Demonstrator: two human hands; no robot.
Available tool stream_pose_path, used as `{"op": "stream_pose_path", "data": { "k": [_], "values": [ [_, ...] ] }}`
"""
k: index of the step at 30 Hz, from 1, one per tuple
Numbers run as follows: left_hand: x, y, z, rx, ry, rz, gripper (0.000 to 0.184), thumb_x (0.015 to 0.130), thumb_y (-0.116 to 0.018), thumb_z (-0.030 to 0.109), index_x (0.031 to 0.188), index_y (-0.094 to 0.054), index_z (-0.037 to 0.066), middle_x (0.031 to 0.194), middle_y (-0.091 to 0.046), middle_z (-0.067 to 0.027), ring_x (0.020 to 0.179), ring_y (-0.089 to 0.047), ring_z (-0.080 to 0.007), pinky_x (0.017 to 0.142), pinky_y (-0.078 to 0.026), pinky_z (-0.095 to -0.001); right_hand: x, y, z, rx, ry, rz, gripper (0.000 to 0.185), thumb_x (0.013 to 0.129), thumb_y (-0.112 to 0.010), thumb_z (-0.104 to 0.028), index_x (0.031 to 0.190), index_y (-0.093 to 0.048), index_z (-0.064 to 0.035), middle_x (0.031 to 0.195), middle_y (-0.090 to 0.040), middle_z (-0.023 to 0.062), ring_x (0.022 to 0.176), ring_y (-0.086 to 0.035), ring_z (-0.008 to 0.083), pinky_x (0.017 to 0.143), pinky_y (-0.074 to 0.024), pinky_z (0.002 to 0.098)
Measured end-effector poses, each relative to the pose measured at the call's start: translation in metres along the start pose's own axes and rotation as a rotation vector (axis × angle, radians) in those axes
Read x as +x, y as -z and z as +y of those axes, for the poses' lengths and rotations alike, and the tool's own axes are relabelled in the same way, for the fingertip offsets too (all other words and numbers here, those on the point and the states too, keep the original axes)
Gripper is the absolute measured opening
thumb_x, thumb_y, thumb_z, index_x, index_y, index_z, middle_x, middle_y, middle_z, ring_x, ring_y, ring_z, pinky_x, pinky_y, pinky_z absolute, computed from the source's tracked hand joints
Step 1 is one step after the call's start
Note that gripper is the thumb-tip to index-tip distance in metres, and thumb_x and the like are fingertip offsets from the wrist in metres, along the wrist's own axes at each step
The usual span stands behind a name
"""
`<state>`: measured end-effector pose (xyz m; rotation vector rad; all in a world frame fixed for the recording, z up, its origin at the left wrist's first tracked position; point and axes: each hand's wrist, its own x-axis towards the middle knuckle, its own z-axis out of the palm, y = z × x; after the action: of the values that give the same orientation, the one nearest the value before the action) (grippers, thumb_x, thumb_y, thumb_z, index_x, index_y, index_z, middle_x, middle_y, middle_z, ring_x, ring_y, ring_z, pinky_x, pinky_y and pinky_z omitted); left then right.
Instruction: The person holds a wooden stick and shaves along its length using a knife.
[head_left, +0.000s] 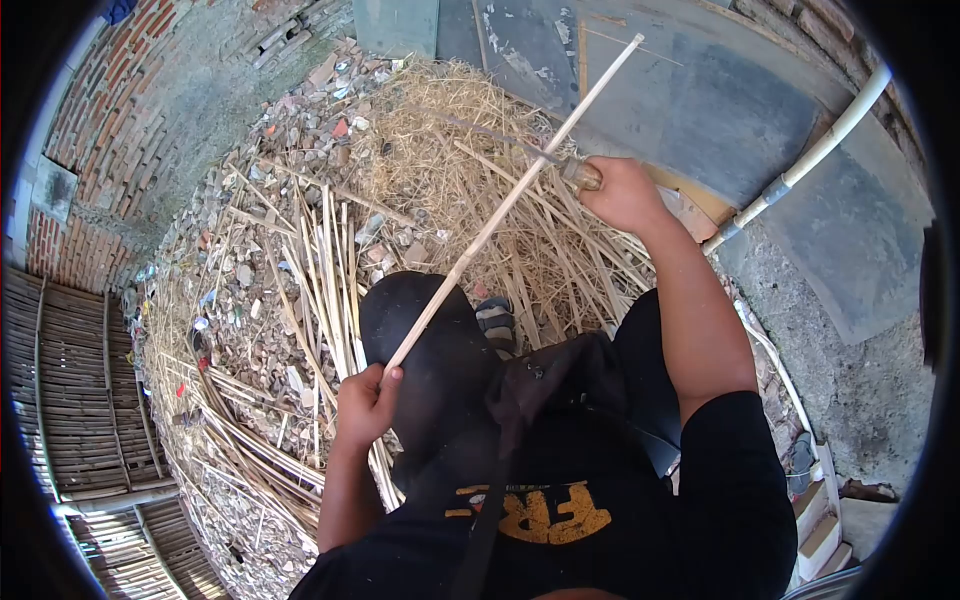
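Observation:
A long pale bamboo strip (500, 210) slants up and to the right across the view. Its lower end is gripped in my left hand (367, 403), thumb pressed along it, beside my left knee. My right hand (622, 192) is closed around the short handle of a knife (582, 174). The thin blade points left and lies at the strip, crossing it; whether its edge touches the strip I cannot tell. Fine shavings (450, 130) are heaped on the ground beyond the blade.
Loose bamboo strips (325, 270) lie left of my knee, and more split pieces (580, 250) lie in front. Rubble (250, 270) covers the ground. A white pipe (820, 150) and grey panels (700, 100) stand at the right. A woven bamboo screen (75, 380) is at the left.

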<state>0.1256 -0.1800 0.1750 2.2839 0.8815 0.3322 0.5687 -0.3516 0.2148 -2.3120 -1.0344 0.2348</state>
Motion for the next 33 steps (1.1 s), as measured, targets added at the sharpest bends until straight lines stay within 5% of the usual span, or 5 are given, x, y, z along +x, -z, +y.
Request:
{"op": "stream_pose_path", "data": {
  "k": [6,12,27,29,33],
  "values": [
    [0.006,0.009,0.008,-0.048,0.051,-0.098,0.053,0.104,-0.067,0.034,0.065,-0.048,0.003,0.051,-0.04,-0.004,0.052,-0.035,-0.01,0.046,-0.03,-0.0354,-0.019,0.001,-0.031,-0.27,0.311,-0.278,0.021,0.074,-0.072,-0.016,0.093,-0.072,-0.0079,0.084,-0.072,0.0172,0.087,-0.07,0.04,0.078,-0.0554,0.0503],
    [0.003,0.004,0.002,-0.081,0.037,-0.05,0.053,0.105,-0.067,0.033,0.065,-0.049,0.004,0.052,-0.04,-0.0019,0.053,-0.035,-0.0087,0.047,-0.03,-0.0343,0.0,0.0,0.0,0.034,0.121,-0.127,0.026,0.076,-0.072,-0.018,0.1,-0.074,-0.0074,0.092,-0.073,0.0191,0.091,-0.07,0.0407,0.082,-0.0554,0.048],
    [0.003,0.013,-0.002,-0.124,0.085,-0.134,0.052,0.105,-0.066,0.036,0.066,-0.054,0.003,0.053,-0.041,-0.0008,0.055,-0.037,-0.0078,0.049,-0.032,-0.0338,-0.005,0.018,-0.009,-0.069,0.096,-0.1,0.025,0.079,-0.072,-0.021,0.1,-0.075,-0.0076,0.089,-0.073,0.0191,0.085,-0.069,0.0417,0.077,-0.0545,0.0489],
    [0.001,0.02,0.023,-0.23,0.217,-0.133,0.047,0.105,-0.065,0.034,0.071,-0.06,0.001,0.054,-0.044,-0.0017,0.056,-0.041,-0.0091,0.05,-0.037,-0.0345,-0.004,0.025,-0.017,-0.043,0.109,-0.068,0.024,0.079,-0.076,-0.02,0.097,-0.073,-0.0049,0.086,-0.071,0.0201,0.081,-0.068,0.0414,0.074,-0.0534,0.046],
    [0.011,0.019,0.013,-0.061,0.27,-0.121,0.049,0.108,-0.059,0.039,0.084,-0.068,-0.002,0.062,-0.057,-0.002,0.061,-0.05,-0.0101,0.056,-0.043,-0.0343,-0.005,0.009,-0.001,0.191,0.086,-0.063,0.022,0.081,-0.08,-0.016,0.094,-0.07,-0.0006,0.074,-0.065,0.0181,0.067,-0.061,0.0291,0.068,-0.0499,0.0391]
  ]
}}
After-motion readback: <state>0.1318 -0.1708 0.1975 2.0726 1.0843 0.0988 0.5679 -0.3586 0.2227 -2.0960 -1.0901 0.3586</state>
